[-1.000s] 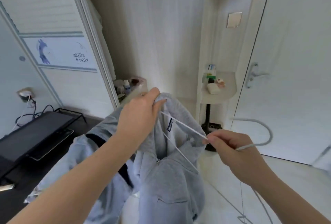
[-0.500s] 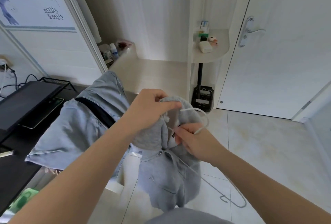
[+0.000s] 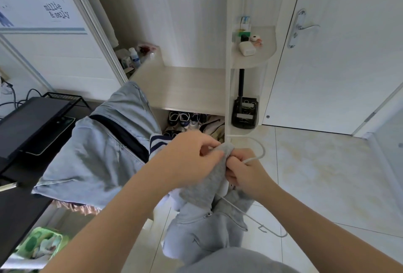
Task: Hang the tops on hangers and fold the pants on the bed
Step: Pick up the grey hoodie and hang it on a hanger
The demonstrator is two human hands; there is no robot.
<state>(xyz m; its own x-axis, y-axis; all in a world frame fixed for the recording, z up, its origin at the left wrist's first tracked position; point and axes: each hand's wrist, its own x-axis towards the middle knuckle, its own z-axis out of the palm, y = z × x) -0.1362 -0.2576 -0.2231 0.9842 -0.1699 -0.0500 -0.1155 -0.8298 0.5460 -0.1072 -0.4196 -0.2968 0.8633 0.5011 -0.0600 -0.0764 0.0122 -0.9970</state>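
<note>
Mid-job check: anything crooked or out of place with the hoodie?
Yes: the white hanger sits askew in the grey hoodie. Its hook curls above the right hand, while one arm slants down and pokes out beside the fabric.

Wire hanger (image 3: pixel 253 159): only the hook loop and one lower arm show; the rest sits inside the grey hoodie (image 3: pixel 202 189). Left grip (image 3: pixel 187 157): fingertips buried in hood fabric. Right grip (image 3: pixel 246 170): fingers curl out of sight behind it. Hoodie hem hidden by grey cloth at the bottom edge. Bottles (image 3: pixel 134 56) at the back of the surface (image 3: pixel 185 85): labels too small to read. Poster (image 3: pixel 43 6): cropped at the left edge.
</note>
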